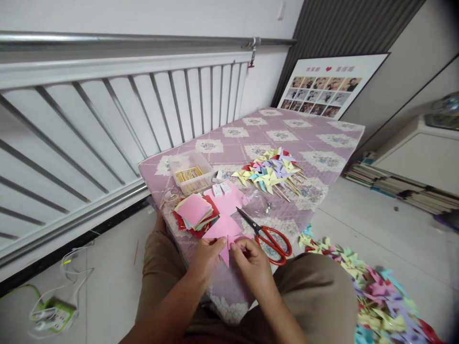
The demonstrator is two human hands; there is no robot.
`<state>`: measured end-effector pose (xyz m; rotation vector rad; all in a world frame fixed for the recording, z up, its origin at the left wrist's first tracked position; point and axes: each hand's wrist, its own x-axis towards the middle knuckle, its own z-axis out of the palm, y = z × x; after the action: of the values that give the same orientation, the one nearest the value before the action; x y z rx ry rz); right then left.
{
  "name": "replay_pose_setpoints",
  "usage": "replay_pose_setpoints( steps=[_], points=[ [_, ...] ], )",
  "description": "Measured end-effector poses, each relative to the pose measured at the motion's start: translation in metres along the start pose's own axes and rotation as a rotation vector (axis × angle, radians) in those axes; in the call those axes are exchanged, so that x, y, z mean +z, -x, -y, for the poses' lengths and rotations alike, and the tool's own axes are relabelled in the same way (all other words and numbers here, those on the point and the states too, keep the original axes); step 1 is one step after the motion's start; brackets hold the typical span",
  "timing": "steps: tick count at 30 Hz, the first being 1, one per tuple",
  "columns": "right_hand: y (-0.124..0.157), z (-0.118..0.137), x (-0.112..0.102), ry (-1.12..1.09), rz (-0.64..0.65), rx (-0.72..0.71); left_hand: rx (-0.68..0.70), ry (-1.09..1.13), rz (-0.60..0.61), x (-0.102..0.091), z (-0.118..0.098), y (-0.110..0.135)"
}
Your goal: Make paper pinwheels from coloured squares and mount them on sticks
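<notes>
My left hand point(207, 255) and my right hand point(251, 260) both pinch a pink paper square point(225, 230) at its near corner, over the front edge of the low table with the purple patterned cloth point(322, 138). The fingers of each hand are closed on the paper. Red-handled scissors point(268, 235) lie just right of my right hand. A stack of coloured paper squares point(195, 213) sits just beyond my left hand.
A clear plastic box of wooden sticks point(191, 174) stands at the table's left. Finished paper pinwheels point(270, 173) lie mid-table, more pinwheels point(376, 291) are heaped on the floor at right. A white railing point(107, 124) runs along the left. A power strip point(53, 317) lies on the floor.
</notes>
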<state>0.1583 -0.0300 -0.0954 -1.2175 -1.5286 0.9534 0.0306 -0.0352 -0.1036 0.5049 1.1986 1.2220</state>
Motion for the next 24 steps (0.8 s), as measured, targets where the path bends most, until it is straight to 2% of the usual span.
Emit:
replay_pose_setpoints(
  steps=[14, 24],
  points=[
    [-0.0039, 0.0051, -0.0023, 0.047, 0.032, -0.006, 0.018, -0.044, 0.011, -0.0022, 0.0021, 0.0006],
    [-0.0063, 0.0042, -0.0005, 0.072, 0.037, 0.004, 0.067, -0.138, -0.048, -0.0011, 0.0007, 0.0007]
  ],
)
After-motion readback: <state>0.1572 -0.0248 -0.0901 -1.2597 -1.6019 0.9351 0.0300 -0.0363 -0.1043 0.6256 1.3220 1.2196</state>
